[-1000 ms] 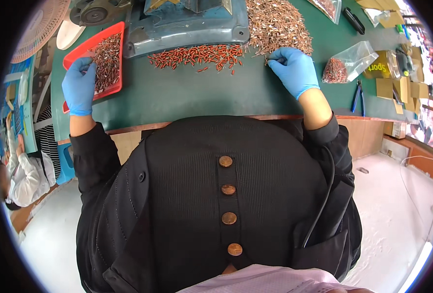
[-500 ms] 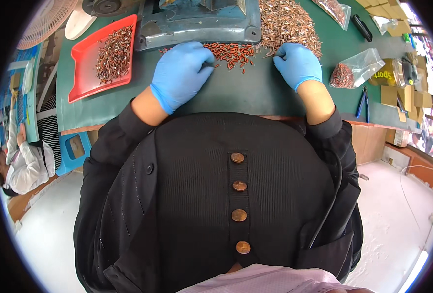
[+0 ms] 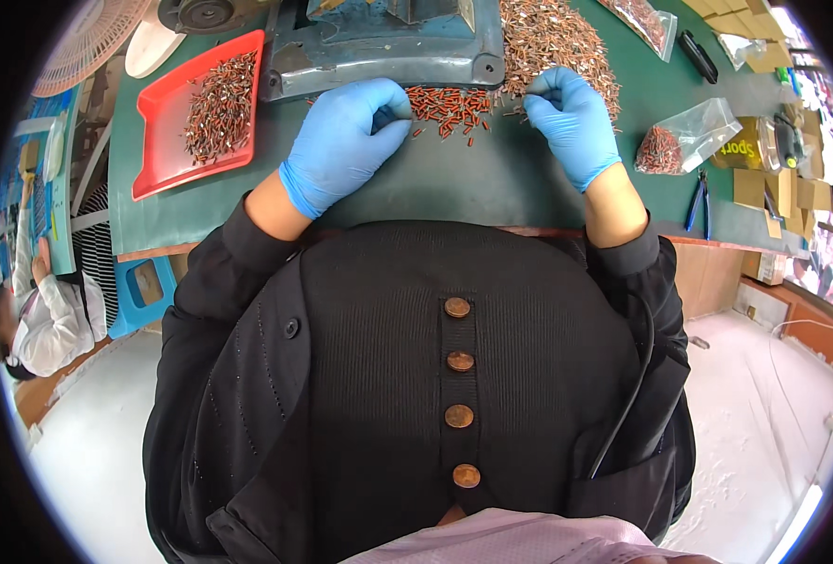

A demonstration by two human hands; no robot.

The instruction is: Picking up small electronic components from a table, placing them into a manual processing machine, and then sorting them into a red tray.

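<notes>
Both gloved hands' fingers curl at the red pieces (image 3: 449, 101) — any grip hidden

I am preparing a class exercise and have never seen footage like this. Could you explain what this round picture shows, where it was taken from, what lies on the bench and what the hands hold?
The camera sits on a person's head and looks down, so the dark buttoned clothing fills the middle. Its wide lens bends straight edges. Both hands wear blue gloves. The left hand and right hand rest curled on a green mat, at a row of small red pieces. Whether either pinches a piece is unclear. Beyond lie a grey machine base, a pile of small metal parts and a red tray of similar pieces.
</notes>
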